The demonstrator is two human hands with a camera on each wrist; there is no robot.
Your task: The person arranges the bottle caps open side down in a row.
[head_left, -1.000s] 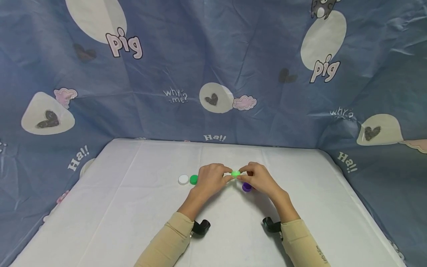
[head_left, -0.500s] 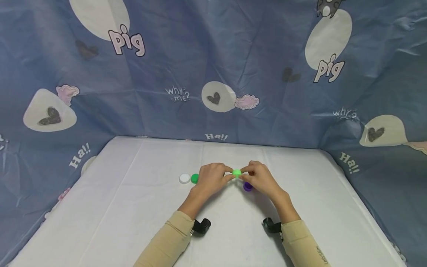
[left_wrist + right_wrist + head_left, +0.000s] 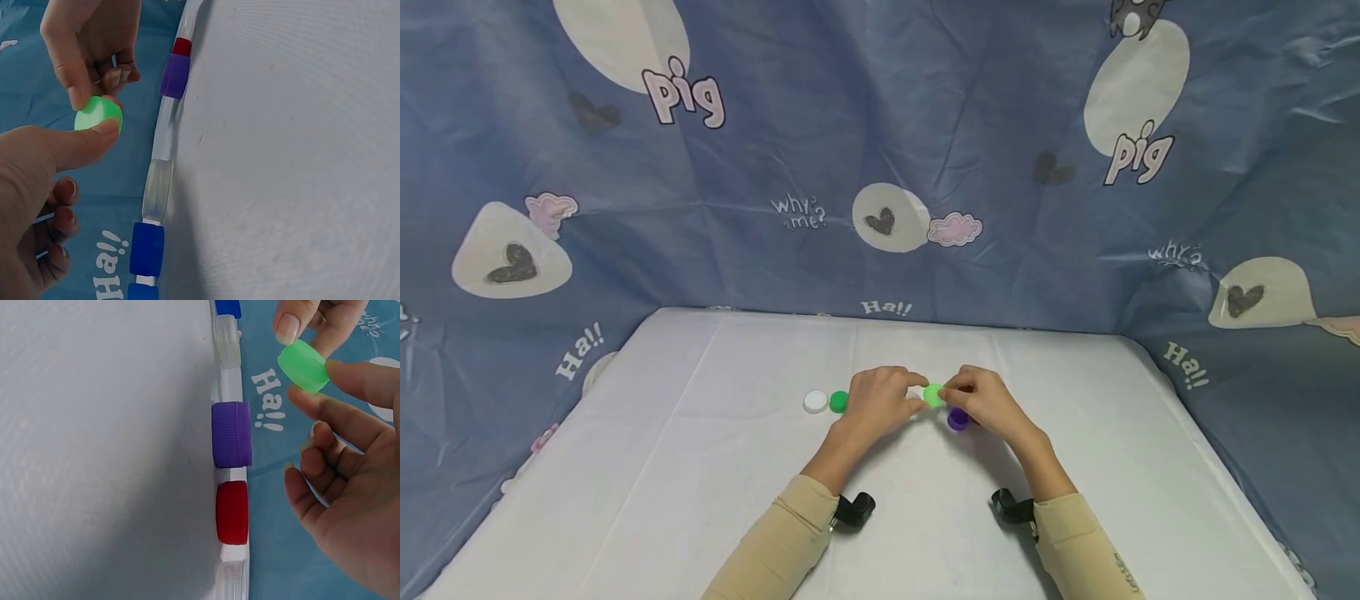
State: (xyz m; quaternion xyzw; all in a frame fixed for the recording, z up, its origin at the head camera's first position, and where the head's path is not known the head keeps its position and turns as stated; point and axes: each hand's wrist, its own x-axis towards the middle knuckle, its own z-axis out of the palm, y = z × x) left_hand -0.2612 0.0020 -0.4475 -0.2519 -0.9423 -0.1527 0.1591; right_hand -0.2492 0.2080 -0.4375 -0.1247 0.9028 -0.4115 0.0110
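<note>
A light green bottle cap [image 3: 933, 396] is held up between the two hands, above the far half of the table. My left hand [image 3: 880, 404] has its thumb and index finger at the cap's left edge; in the left wrist view its thumb lies on the cap [image 3: 97, 111]. From the other side, my right hand [image 3: 988, 404] pinches the cap [image 3: 303, 365] between thumb and index finger, its other fingers loosely curled. Just below the right hand stands a purple cap [image 3: 958, 419], with a red cap [image 3: 232, 512] beside it in the right wrist view.
A white cap [image 3: 815, 402] and a darker green cap [image 3: 838, 402] lie left of the left hand. The left wrist view shows a clear cap [image 3: 157, 190] and a blue cap [image 3: 147, 249] in the row. A patterned blue cloth [image 3: 775, 267] hangs behind the white table [image 3: 700, 500].
The light green cap has turned between the fingers and shows a broader face. The left thumb and index finger have parted slightly, and a pale cap shows between them. Both forearms stay nearly still.
</note>
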